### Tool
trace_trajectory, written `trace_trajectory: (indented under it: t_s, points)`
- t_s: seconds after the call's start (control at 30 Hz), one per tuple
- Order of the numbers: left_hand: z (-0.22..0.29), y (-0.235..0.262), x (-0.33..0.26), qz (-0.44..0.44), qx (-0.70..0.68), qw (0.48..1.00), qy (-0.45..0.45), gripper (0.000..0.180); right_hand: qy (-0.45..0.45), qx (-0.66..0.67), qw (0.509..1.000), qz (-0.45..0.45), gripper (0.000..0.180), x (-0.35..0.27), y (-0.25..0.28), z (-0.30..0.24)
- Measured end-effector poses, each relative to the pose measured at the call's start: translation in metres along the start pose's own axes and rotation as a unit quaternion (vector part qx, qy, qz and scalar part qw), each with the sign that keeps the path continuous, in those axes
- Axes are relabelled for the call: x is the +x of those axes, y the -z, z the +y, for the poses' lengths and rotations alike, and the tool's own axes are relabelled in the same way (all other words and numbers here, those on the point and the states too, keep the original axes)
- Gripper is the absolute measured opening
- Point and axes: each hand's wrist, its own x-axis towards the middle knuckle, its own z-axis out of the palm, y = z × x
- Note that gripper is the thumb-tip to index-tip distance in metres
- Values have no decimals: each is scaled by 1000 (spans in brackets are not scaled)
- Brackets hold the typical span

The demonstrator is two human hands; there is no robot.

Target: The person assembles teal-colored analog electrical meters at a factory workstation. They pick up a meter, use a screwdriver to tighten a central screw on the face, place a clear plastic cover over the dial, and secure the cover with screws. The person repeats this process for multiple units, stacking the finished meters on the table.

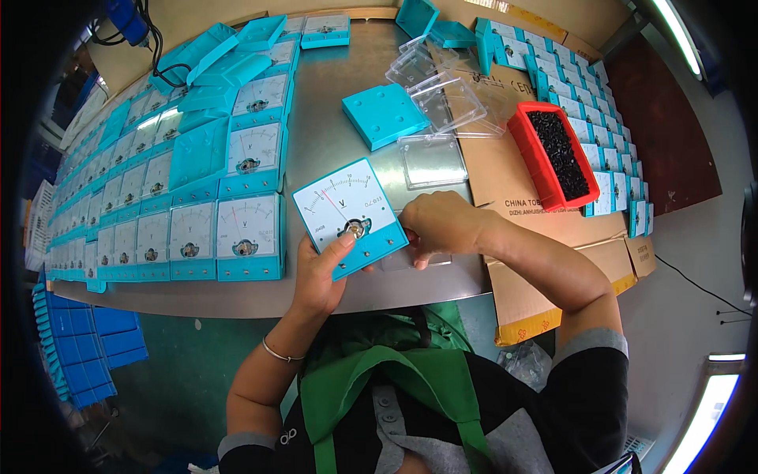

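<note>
A voltmeter (344,193) with a white dial, a red needle and a turquoise base is tilted over the near edge of the metal table. My left hand (318,272) grips its lower left side, the thumb on the front beside the needle's pivot. My right hand (444,223) is at the meter's right edge with its fingers curled in. Whatever those fingertips hold is hidden. Just beyond the right hand lies a clear plastic cover (433,162). Farther off, a turquoise case (383,117) lies beside more clear covers (450,104).
Rows of similar meters (189,241) fill the left side, with empty turquoise cases (201,150) on top. A red bin (521,138) of small black parts stands on flattened cardboard (493,170) at the right. More stacked meters (604,189) stand behind it.
</note>
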Motion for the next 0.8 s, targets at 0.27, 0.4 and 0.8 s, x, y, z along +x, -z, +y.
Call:
trace_trajectory:
  t_s: [0.27, 0.4, 0.8]
  points:
    - [5, -8, -5, 17, -66, 997, 31, 31, 62, 432, 819, 372, 33, -52, -24, -5]
    - [-8, -32, 3, 0, -74, 995, 61, 34, 176, 613, 632, 440, 17, -40, -55, -15]
    - [-23, -36, 4, 20, -33, 999, 19, 34, 268, 499, 641, 518, 10, -26, -75, -11]
